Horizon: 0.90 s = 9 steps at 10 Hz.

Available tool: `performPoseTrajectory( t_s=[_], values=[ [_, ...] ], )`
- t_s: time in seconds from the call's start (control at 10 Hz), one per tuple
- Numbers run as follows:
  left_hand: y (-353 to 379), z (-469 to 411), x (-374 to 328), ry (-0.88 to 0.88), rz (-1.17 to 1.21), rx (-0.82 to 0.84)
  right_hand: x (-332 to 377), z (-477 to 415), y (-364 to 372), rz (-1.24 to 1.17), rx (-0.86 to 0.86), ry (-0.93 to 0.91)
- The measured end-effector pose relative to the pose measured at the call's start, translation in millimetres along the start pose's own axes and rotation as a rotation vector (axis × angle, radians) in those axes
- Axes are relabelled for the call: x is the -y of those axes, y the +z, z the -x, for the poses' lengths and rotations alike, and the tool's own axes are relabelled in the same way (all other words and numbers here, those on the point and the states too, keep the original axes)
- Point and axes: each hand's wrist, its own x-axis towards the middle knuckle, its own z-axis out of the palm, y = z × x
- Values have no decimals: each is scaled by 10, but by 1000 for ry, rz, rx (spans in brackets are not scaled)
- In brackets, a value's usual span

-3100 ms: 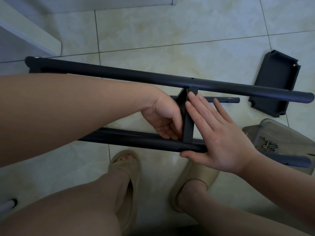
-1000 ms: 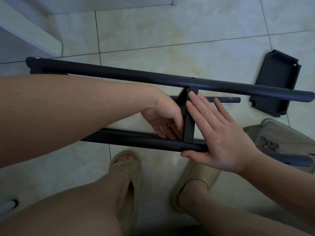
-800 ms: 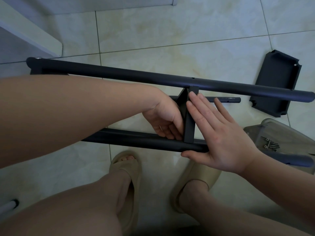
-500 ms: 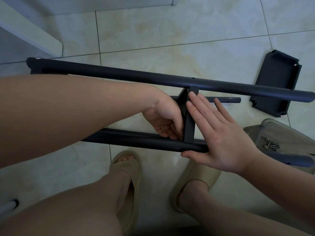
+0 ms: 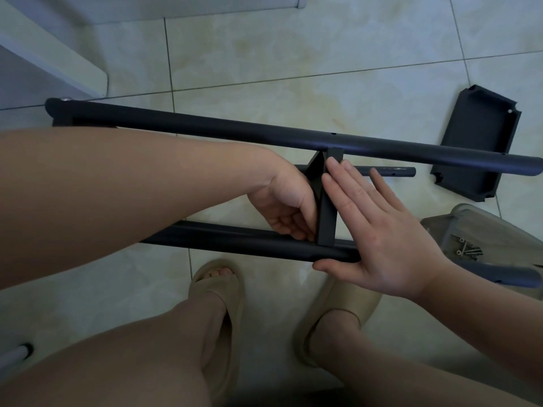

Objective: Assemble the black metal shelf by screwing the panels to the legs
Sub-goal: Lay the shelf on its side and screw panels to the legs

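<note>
Two long black legs lie across the tile floor, the far leg (image 5: 235, 130) and the near leg (image 5: 235, 239). A black panel (image 5: 326, 218) stands on edge between them. My left hand (image 5: 288, 212) sits on the panel's left side. Its fingertips are curled and pinch a small screw where the panel meets the near leg; the screw is mostly hidden. My right hand (image 5: 382, 239) lies flat against the panel's right face, fingers straight, with the thumb along the near leg.
A second black panel (image 5: 482, 148) lies on the floor at the right. Lower down is a clear plastic tub (image 5: 470, 212) holding loose screws (image 5: 468, 250). A thinner black tube (image 5: 390, 171) lies beneath the frame. White furniture (image 5: 44, 51) stands at the upper left. My sandalled feet (image 5: 217, 289) are below the near leg.
My left fingers have shifted slightly at the joint, as if twisting. My right hand, the panel and both legs have held still.
</note>
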Motion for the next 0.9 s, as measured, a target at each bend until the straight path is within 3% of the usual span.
performPoseTrajectory(
  t_s=[0.9],
  values=[
    [6, -2, -13, -4, 1, -7, -2, -2, -6, 7, 2, 2]
  ],
)
